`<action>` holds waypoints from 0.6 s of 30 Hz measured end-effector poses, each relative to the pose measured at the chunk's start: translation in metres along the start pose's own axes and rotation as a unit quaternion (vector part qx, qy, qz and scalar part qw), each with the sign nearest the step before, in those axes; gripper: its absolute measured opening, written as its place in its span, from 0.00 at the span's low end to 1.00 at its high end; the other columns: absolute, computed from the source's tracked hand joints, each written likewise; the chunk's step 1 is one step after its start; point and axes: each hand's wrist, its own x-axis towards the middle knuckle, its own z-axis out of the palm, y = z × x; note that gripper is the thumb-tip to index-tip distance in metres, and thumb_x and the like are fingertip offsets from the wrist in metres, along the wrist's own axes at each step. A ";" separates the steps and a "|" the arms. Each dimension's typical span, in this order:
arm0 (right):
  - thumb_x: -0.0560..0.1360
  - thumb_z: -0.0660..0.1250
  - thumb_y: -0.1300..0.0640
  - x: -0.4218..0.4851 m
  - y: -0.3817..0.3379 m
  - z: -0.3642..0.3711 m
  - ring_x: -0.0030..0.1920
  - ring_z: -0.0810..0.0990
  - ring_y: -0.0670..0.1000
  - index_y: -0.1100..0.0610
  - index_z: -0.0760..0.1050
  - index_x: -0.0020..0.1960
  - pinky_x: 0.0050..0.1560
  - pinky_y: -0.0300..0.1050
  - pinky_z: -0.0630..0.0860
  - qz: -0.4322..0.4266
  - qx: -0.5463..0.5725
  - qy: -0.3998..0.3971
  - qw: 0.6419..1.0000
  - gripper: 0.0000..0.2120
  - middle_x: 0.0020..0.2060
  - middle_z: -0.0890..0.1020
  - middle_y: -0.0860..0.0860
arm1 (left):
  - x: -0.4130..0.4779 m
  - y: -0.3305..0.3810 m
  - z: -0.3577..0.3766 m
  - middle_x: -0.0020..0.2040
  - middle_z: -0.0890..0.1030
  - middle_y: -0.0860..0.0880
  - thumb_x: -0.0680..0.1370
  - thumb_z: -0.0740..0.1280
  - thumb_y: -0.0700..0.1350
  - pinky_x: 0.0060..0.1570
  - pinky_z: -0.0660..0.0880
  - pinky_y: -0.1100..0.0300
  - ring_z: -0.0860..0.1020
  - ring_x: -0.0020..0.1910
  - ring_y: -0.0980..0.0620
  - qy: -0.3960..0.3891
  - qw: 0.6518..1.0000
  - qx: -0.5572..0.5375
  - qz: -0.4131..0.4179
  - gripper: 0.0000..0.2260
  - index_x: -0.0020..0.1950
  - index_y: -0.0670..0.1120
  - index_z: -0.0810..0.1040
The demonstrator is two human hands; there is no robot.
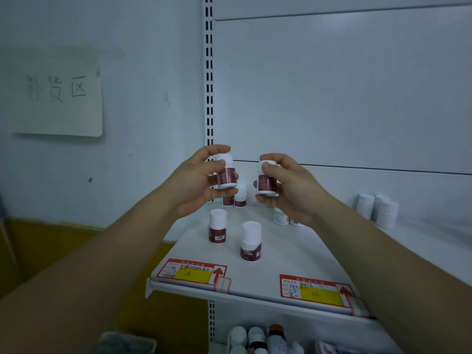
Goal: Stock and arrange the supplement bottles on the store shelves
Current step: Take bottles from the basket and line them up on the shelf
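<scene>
My left hand (194, 182) grips a white bottle with a dark red label (226, 176), held upright above the white shelf (286, 254). Close beside it, my right hand (288, 187) grips a second red-labelled bottle (265, 181). The two bottles are a little apart. Two more red-labelled bottles stand on the shelf below, one (217, 226) at the left and one (251, 241) nearer the front. Behind my left hand a pair of bottles (236, 198) stands by the back wall. My right hand partly hides other white bottles (281, 215).
A cluster of plain white bottles (379, 208) stands at the shelf's right rear. Two red and yellow price tags (190, 272) (315, 291) sit on the front edge. A lower shelf holds several bottles (258, 338). A paper sign (57, 94) hangs on the left wall.
</scene>
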 end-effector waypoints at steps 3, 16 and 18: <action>0.79 0.58 0.61 0.001 0.000 -0.001 0.43 0.79 0.54 0.52 0.75 0.54 0.40 0.48 0.79 0.025 0.035 -0.009 0.999 0.09 0.49 0.80 0.56 | -0.001 0.001 -0.001 0.51 0.80 0.41 0.81 0.54 0.37 0.44 0.81 0.48 0.83 0.47 0.43 0.001 0.999 -0.036 -0.010 0.13 0.56 0.47 0.77; 0.78 0.58 0.58 -0.003 -0.003 0.000 0.39 0.77 0.54 0.57 0.76 0.54 0.36 0.44 0.75 0.069 0.118 -0.030 0.990 0.10 0.44 0.79 0.57 | -0.002 -0.001 0.001 0.56 0.80 0.42 0.82 0.57 0.41 0.47 0.80 0.49 0.79 0.54 0.43 0.016 0.999 0.031 -0.010 0.10 0.56 0.48 0.78; 0.79 0.60 0.56 -0.003 -0.003 0.001 0.37 0.77 0.52 0.56 0.76 0.52 0.33 0.42 0.75 0.059 0.104 -0.037 0.992 0.08 0.39 0.78 0.54 | -0.003 -0.001 0.002 0.55 0.79 0.42 0.81 0.59 0.41 0.46 0.80 0.51 0.79 0.53 0.45 0.009 0.999 0.054 -0.002 0.09 0.55 0.49 0.78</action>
